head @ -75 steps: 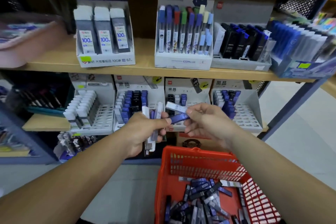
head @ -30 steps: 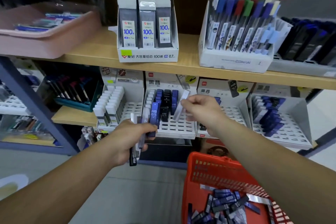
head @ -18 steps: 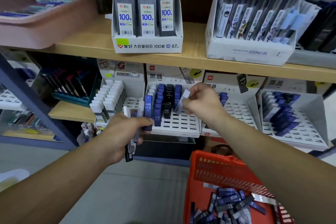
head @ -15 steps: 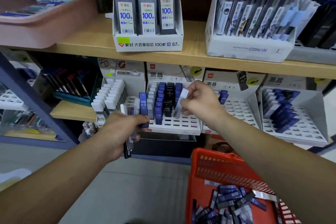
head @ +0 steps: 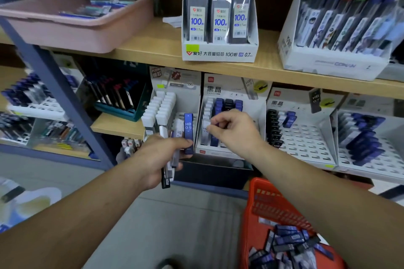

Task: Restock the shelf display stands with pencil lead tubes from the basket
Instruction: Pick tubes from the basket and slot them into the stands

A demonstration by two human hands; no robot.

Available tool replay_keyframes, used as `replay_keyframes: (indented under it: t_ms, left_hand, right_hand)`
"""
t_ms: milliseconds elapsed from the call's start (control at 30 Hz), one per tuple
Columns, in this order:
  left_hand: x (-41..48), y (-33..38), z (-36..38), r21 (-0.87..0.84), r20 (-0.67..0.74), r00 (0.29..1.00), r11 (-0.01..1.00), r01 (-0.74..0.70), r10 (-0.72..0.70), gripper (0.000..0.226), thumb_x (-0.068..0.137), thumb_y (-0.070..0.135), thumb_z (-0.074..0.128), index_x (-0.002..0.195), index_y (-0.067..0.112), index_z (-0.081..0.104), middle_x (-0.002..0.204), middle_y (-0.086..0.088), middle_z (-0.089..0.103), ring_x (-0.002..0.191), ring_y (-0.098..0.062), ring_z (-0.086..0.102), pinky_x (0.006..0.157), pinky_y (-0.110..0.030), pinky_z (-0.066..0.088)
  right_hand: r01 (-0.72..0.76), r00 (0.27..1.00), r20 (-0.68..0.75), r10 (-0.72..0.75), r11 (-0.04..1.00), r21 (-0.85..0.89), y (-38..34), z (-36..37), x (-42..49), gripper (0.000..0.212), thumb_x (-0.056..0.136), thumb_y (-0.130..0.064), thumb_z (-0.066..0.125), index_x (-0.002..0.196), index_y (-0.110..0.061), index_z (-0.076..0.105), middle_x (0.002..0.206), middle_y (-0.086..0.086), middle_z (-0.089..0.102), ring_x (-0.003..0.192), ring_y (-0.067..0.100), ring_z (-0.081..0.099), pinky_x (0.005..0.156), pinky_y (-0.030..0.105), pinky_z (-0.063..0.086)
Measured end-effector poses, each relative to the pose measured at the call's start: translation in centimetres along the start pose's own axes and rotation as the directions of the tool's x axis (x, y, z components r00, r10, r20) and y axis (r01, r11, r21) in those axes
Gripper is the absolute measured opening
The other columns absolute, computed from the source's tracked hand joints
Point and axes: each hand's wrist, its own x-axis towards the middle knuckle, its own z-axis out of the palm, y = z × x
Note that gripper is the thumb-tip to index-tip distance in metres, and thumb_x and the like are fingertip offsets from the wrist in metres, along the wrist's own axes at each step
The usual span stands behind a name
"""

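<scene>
My left hand [head: 157,159] grips a bundle of pencil lead tubes [head: 169,168] below the lower shelf, with a blue HB 0.5 tube [head: 188,133] sticking up from it. My right hand [head: 235,133] reaches into the white display stand [head: 218,152]. Its fingertips pinch the top of a pale tube [head: 205,136] standing in the stand's left front column, beside rows of blue and black tubes. The red basket [head: 260,203] sits at the lower right under my right forearm, with several loose tubes [head: 288,244] in it.
Left of that stand is a stand of white-capped tubes [head: 161,107]. To the right stand two more slotted stands [head: 306,144] [head: 369,150], partly filled. On the upper shelf [head: 153,50] are a pink tray [head: 76,26], a box of 100-lead packs [head: 218,54] and a pencil box [head: 336,65].
My right hand has carried the pale tube from the stand's middle down to its left front column. My left hand keeps its bundle, and the view has moved closer.
</scene>
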Motion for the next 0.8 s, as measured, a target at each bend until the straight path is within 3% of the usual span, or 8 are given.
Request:
replay_keyframes:
  t_ms: [100,167,233,367,600,733,800]
  left_hand:
    - [0.1,0.1,-0.1,-0.007,0.009,1.0,1.0,-0.003,0.003,0.029,0.091,0.005,0.073,0.119,-0.001,0.07,0.103,-0.017,0.079,0.086,-0.024,0.077,0.057,-0.03,0.045]
    - [0.3,0.0,-0.2,-0.008,0.005,1.0,1.0,-0.006,0.006,0.029,0.091,0.004,0.073,0.119,-0.001,0.069,0.103,-0.017,0.079,0.085,-0.024,0.077,0.056,-0.03,0.044]
    - [0.5,-0.1,-0.2,-0.005,0.004,1.0,1.0,-0.008,0.008,0.032,0.09,0.005,0.074,0.121,0.001,0.068,0.103,-0.014,0.079,0.087,-0.024,0.077,0.056,-0.03,0.045]
    - [0.8,-0.2,-0.5,-0.01,-0.004,1.0,1.0,-0.012,0.012,0.035,0.089,0.005,0.075,0.123,0.002,0.067,0.102,-0.012,0.08,0.087,-0.025,0.078,0.055,-0.03,0.046]
    - [0.6,-0.1,-0.6,0.012,0.009,1.0,1.0,-0.026,0.026,0.034,0.089,0.005,0.075,0.123,0.003,0.068,0.102,-0.013,0.079,0.086,-0.024,0.077,0.055,-0.03,0.047]
    - [0.2,0.2,-0.4,0.054,0.012,0.999,0.998,-0.043,0.042,0.035,0.089,0.007,0.077,0.123,0.004,0.068,0.102,-0.014,0.079,0.086,-0.025,0.076,0.059,-0.033,0.047]
    - [0.0,0.2,-0.2,0.071,0.026,0.998,0.996,-0.057,0.056,0.035,0.089,0.007,0.078,0.122,0.005,0.068,0.102,-0.012,0.08,0.09,-0.027,0.077,0.061,-0.034,0.048]
  right_hand:
    - [0.024,1.0,0.008,-0.024,0.998,-0.052,0.6,0.3,0.4,0.013,0.085,-0.021,0.085,0.091,-0.027,0.075,0.094,-0.007,0.054,0.084,0.002,0.057,0.082,0.014,0.045]
    - [0.079,0.996,0.049,-0.073,0.989,-0.129,0.7,0.1,0.6,0.011,0.086,-0.023,0.083,0.093,-0.026,0.075,0.096,-0.008,0.049,0.089,0.008,0.058,0.089,0.024,0.05]
    - [0.16,0.986,0.093,-0.139,0.948,-0.275,0.4,-0.1,0.7,0.009,0.086,-0.028,0.079,0.092,-0.027,0.072,0.098,-0.006,0.047,0.089,0.014,0.057,0.084,0.034,0.052]
    - [0.239,0.97,0.152,-0.188,0.837,-0.491,-0.4,0.0,1.0,0.015,0.089,-0.039,0.071,0.097,-0.03,0.063,0.105,-0.008,0.042,0.091,0.017,0.055,0.075,0.037,0.053]
    - [0.238,0.971,0.123,-0.205,0.877,-0.417,-0.5,0.2,1.3,0.024,0.087,-0.034,0.075,0.106,-0.033,0.06,0.106,-0.013,0.043,0.094,0.015,0.055,0.076,0.038,0.052]
    - [0.344,0.939,0.198,-0.282,0.787,-0.511,0.0,-0.2,0.9,0.02,0.09,-0.03,0.076,0.109,-0.029,0.069,0.108,-0.008,0.044,0.092,0.018,0.057,0.071,0.036,0.051]
    - [0.334,0.942,0.182,-0.28,0.816,-0.471,0.6,-0.4,0.9,0.022,0.091,-0.027,0.076,0.112,-0.026,0.074,0.106,-0.008,0.046,0.085,0.013,0.055,0.072,0.032,0.049]
